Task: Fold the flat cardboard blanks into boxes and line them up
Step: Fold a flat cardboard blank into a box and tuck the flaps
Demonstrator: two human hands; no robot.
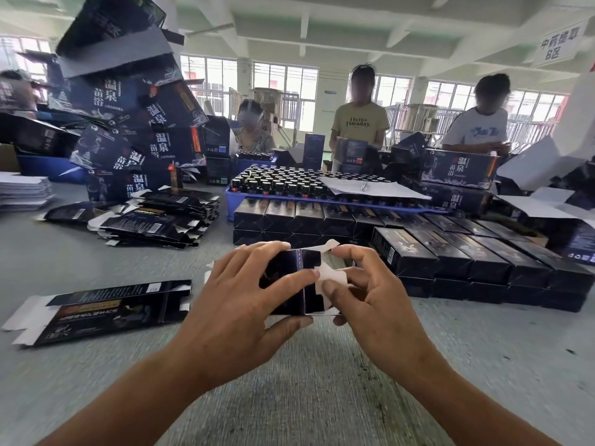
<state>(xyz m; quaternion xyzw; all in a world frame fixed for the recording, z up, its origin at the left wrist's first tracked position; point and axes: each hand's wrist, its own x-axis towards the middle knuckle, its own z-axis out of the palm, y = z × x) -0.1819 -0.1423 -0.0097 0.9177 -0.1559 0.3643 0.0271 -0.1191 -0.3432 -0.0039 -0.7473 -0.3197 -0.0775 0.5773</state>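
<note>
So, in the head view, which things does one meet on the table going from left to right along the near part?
flat cardboard blank → left hand → half-folded box → right hand → row of finished boxes

Both hands close together — fingers curled, seemingly pinching.

Half-folded box in both hands' grip

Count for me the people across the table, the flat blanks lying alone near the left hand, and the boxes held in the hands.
People across the table: 3
Flat blank lying alone: 1
Box held in both hands: 1
Total: 5
</note>
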